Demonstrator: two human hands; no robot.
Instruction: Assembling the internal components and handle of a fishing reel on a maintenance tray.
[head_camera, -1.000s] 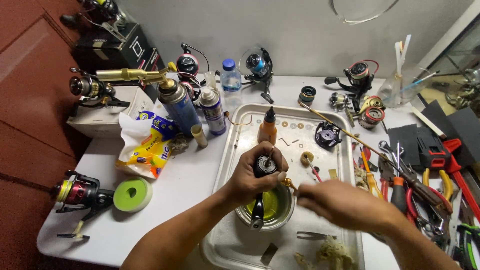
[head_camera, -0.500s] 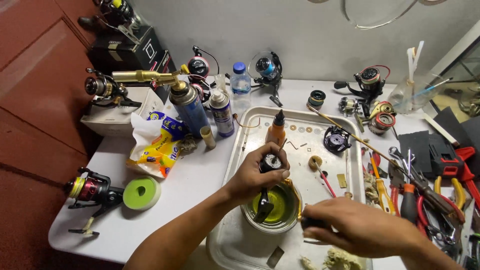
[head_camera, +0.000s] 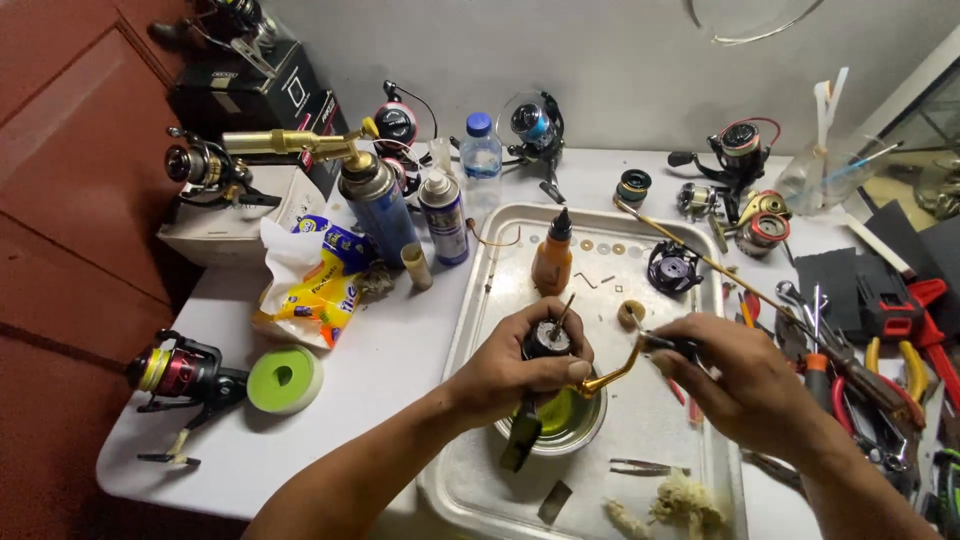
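Your left hand (head_camera: 525, 365) is wrapping its fingers (head_camera: 572, 371) tight around the black reel body (head_camera: 547, 340), holding it over the small metal bowl (head_camera: 560, 420) near the front of the steel tray (head_camera: 470, 300). Your right hand (head_camera: 745, 385) is pinching the knob end of the gold crank handle (head_camera: 612, 375), fingers closed narrow on it, with the handle's far end meeting the side of the body.

Keep the left grip firm and the body level, so that drips are falling into the bowl rather than on the tray. Line the handle up squarely with the body before you are turning anything; the joint itself is hidden behind your thumb.

Room is tight on your right: the pliers and cutters (head_camera: 880, 370) are crowding the tabletop's right edge, just beside your wrist. The orange dropper bottle (head_camera: 552, 262) is standing upright near the tray's far end. Toward the left edge the tabletop is more open, apart from the green tape roll (head_camera: 284, 378) and a spinning reel (head_camera: 180, 375) near the front left corner.
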